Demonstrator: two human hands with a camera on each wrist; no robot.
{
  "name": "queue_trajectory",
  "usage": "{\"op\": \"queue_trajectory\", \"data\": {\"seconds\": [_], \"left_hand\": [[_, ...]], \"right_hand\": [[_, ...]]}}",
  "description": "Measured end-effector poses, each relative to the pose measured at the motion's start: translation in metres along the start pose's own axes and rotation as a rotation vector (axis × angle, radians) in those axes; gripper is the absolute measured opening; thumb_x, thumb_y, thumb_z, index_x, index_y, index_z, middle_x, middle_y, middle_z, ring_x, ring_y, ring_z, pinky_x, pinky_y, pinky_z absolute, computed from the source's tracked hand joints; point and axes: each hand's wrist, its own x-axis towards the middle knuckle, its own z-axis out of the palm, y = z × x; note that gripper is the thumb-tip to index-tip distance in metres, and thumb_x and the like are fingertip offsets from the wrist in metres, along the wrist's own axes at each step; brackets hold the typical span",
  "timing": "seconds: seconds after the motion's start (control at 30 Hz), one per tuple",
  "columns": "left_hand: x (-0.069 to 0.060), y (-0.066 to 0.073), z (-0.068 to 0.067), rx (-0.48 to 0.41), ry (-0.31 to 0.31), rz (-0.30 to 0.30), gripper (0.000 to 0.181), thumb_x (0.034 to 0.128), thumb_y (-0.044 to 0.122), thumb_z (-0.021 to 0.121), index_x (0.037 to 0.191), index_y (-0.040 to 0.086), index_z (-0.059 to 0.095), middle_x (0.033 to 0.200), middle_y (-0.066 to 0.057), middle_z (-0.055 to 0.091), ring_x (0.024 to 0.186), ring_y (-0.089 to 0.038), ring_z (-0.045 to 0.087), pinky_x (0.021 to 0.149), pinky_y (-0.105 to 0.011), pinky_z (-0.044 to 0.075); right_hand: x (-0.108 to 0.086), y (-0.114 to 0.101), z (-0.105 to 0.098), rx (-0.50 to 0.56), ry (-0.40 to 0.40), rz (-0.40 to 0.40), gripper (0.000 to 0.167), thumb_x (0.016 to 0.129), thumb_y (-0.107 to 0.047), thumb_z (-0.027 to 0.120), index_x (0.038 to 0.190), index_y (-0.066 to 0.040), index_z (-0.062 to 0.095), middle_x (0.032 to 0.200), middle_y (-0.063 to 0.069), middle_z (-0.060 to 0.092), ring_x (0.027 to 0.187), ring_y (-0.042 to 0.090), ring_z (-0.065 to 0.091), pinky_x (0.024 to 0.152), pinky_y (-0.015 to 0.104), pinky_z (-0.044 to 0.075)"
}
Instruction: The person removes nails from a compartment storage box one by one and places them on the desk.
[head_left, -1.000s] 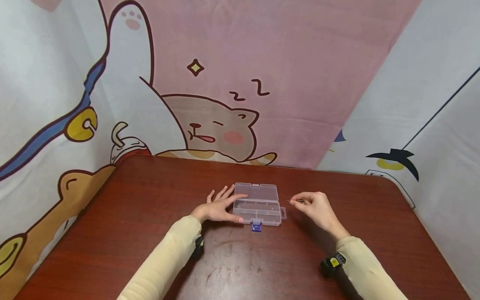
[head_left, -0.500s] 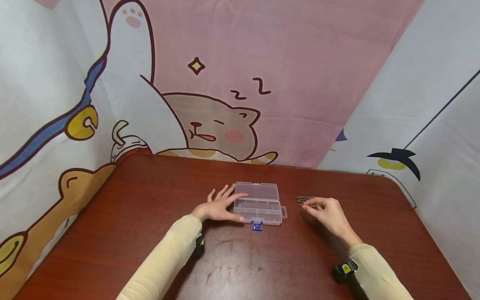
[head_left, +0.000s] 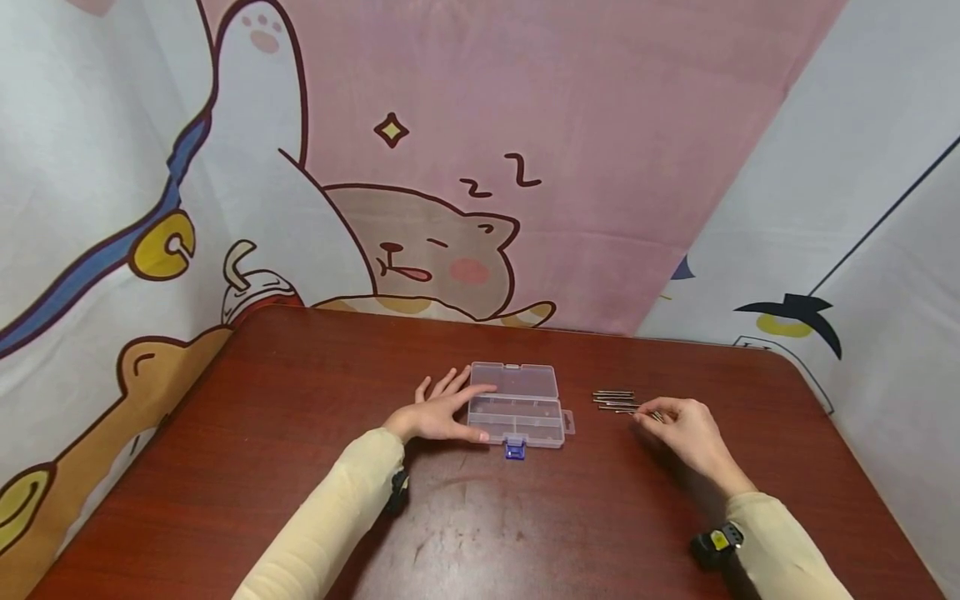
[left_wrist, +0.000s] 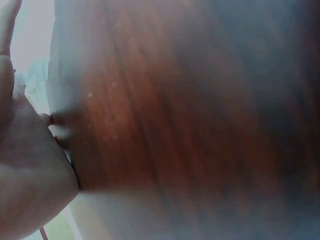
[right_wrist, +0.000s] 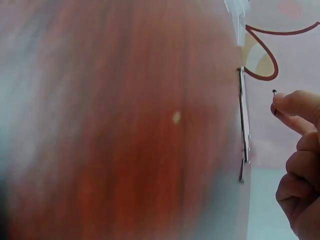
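A clear plastic compartment box [head_left: 562, 427] lies on the table with its lid [head_left: 525, 382] folded back and a blue latch [head_left: 514, 451] at the front. My left hand [head_left: 432, 419] rests at the box's left side, fingers spread, with thumb and forefinger reaching over its edge. Right of the box, several thin metal nails [head_left: 615, 394] lie in a rough row. At their right end my right hand [head_left: 688, 429] pinches a nail [right_wrist: 274, 93] between thumb and forefinger; most of it is hidden by the fingertips. In the left wrist view only part of the left hand [left_wrist: 30, 170] shows.
The brown wooden table [head_left: 465, 533] carries faint scuff marks near its front. A hang tab [head_left: 567, 422] sticks out from the box's right end. Printed cloth [head_left: 600, 125] with a sleeping cartoon animal encloses the table's back and sides.
My right hand has moved right, away from the box, uncovering the row of nails it hid before. The left hand and the box have stayed in place.
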Motion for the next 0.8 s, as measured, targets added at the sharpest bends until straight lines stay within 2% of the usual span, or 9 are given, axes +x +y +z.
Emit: {"op": "queue_trajectory", "data": {"seconds": [0.5,0.8], "left_hand": [[-0.001,0.000,0.000,0.004,-0.002,-0.001,0.082,0.0819,0.060,0.066,0.151,0.037,0.030,0.162,-0.007,-0.001,0.145,-0.032,-0.004,0.106,-0.061,-0.006],[-0.002,0.002,-0.001,-0.001,0.004,0.009,0.080,0.0825,0.059,0.067,0.151,0.036,0.031,0.161,-0.008,-0.001,0.145,-0.034,-0.003,0.106,-0.062,-0.006]], "right_hand": [[-0.009,0.009,-0.010,-0.096,-0.098,0.065,0.005,0.085,-0.018,0.076,0.086,-0.014,0.075,0.053,-0.010,0.040,0.050,0.005,0.032,0.047,0.026,0.023],[-0.009,0.016,-0.022,-0.134,-0.045,0.088,0.007,0.084,-0.015,0.074,0.089,-0.010,0.076,0.054,-0.008,0.045,0.052,0.007,0.035,0.046,0.027,0.026]]}}
